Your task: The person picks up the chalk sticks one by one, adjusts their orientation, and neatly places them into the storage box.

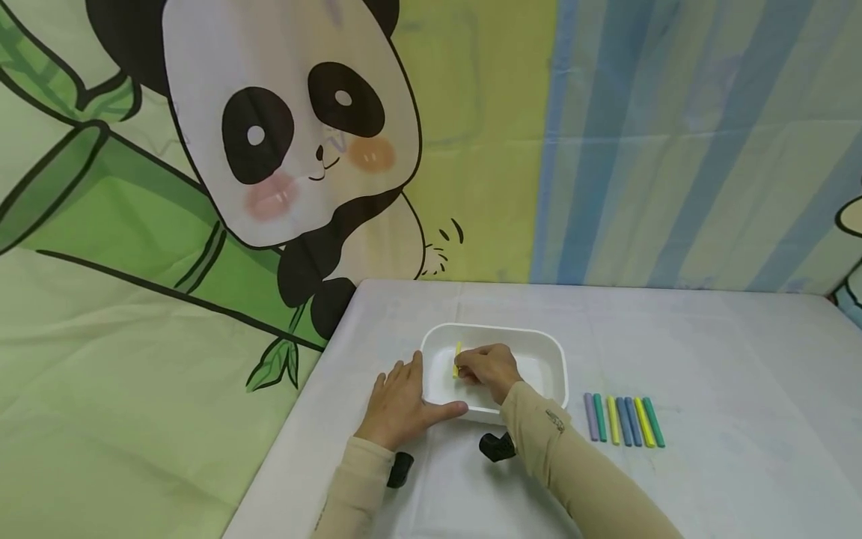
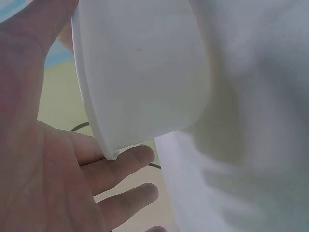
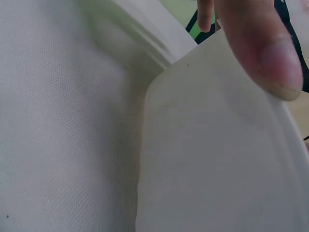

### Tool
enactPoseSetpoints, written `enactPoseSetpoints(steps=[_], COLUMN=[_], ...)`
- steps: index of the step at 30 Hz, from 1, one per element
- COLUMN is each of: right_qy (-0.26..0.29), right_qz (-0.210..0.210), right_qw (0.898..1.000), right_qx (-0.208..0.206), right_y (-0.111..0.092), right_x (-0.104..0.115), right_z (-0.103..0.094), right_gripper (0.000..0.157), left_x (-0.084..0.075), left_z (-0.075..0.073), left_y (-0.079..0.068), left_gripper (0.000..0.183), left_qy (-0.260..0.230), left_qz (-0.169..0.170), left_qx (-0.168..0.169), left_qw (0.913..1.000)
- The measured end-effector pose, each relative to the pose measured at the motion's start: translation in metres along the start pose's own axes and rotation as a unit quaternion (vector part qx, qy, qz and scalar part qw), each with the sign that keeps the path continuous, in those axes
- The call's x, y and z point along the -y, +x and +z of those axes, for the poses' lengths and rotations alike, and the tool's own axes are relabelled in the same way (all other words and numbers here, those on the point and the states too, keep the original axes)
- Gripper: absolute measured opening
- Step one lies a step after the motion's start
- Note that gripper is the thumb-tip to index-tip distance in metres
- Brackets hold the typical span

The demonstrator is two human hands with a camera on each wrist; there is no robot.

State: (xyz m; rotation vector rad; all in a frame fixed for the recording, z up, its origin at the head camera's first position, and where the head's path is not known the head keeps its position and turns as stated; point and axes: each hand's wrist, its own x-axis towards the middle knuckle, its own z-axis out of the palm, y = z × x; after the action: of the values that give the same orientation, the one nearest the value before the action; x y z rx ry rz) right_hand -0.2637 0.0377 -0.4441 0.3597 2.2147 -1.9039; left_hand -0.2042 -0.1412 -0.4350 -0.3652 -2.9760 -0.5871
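Inside the white tray (image 1: 539, 374), toward its left end, a thin yellow chalk stick (image 1: 459, 349) stands out between the fingertips of my right hand (image 1: 493, 368), which pinches it. My left hand (image 1: 402, 404) lies at the tray's front left corner with fingers spread and fairly straight, the thumb along the near rim. In the left wrist view, the fingers (image 2: 123, 169) reach past the corner of the tray (image 2: 140, 72). In the right wrist view, a thumb (image 3: 270, 53) overlaps the rim of the tray (image 3: 212, 145); the chalk is hidden there.
Several chalk sticks (image 1: 625, 421) in purple, green, yellow and blue lie in a row on the white tablecloth (image 1: 727, 389), right of the tray. Black devices (image 1: 497, 447) sit under the wrists. Behind the table hangs a cloth printed with a panda (image 1: 289, 150).
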Motion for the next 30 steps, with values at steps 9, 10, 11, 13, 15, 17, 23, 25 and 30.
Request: enactPoseSetpoints(steps=[9,10,11,13,15,17,23,25,30], right_qy=[-0.041,-0.045,-0.051,-0.061,-0.070,-0.081,-0.107,-0.110,-0.101], right_qz=[0.005,0.006,0.007,0.006,0.007,0.008,0.008,0.008,0.007], right_qw=[0.999,0.999,0.999,0.998,0.997,0.997,0.994,0.994,0.995], right_qx=[-0.002,-0.004,-0.005,-0.007,-0.006,-0.006,-0.011,-0.012,-0.014], right_y=[-0.001,0.000,0.001,0.003,0.005,0.006,0.007,0.007,0.008], right_x=[-0.002,-0.002,-0.003,-0.004,-0.004,-0.004,-0.003,-0.003,-0.004], right_z=[0.003,0.004,0.004,0.006,0.007,0.008,0.010,0.010,0.011], right_gripper=[0.013,0.012,0.011,0.009,0.008,0.007,0.009,0.009,0.008], left_x=[-0.003,-0.003,-0.003,-0.003,-0.003,-0.003,-0.003,-0.003,-0.002], left_z=[-0.001,-0.002,-0.002,-0.003,-0.003,-0.003,-0.003,-0.003,0.000], left_y=[-0.001,-0.001,-0.001,-0.001,-0.001,-0.001,-0.002,-0.002,-0.001], left_gripper=[0.126,0.126,0.126,0.126,0.125,0.125,0.124,0.124,0.125], left_qy=[-0.003,-0.003,-0.003,-0.003,-0.001,-0.001,-0.004,-0.004,-0.001], left_qz=[0.001,0.000,-0.001,-0.003,-0.004,-0.003,0.002,0.003,0.000], left_qx=[0.005,0.006,0.007,0.009,0.010,0.009,0.003,0.001,-0.001], left_qw=[1.0000,1.0000,1.0000,0.9999,0.9999,1.0000,1.0000,1.0000,1.0000])
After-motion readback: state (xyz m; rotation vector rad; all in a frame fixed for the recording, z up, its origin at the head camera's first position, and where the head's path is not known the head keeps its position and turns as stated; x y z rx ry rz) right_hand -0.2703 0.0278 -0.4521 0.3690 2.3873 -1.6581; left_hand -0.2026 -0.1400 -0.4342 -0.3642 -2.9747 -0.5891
